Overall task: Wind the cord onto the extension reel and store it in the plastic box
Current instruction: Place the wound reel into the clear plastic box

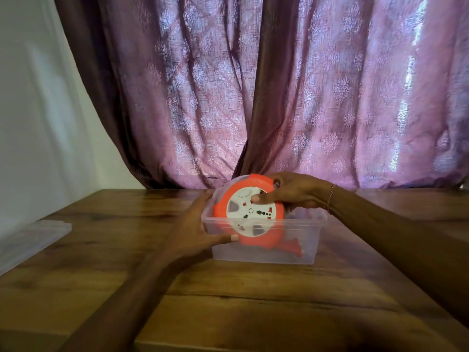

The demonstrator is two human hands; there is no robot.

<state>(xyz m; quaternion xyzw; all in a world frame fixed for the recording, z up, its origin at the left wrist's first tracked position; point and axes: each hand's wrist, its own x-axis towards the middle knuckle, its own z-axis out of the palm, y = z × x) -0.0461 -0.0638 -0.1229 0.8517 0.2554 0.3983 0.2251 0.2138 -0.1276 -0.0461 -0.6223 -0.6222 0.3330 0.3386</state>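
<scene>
An orange extension reel (223,203) with a white socket face stands tilted on edge, its lower half inside the clear plastic box (304,252) at the middle of the wooden table. My right hand (291,193) grips the reel's upper right rim, thumb on the white face. My left hand (198,232) holds the box's left end, thumb along the front wall and fingers behind the corner. An orange part of the reel lies at the box's bottom right. No loose cord shows.
A clear plastic lid (30,240) lies at the table's left edge. The wooden table (228,313) stretches toward me. A purple curtain (279,97) hangs close behind the box, with a white wall (30,123) at the left.
</scene>
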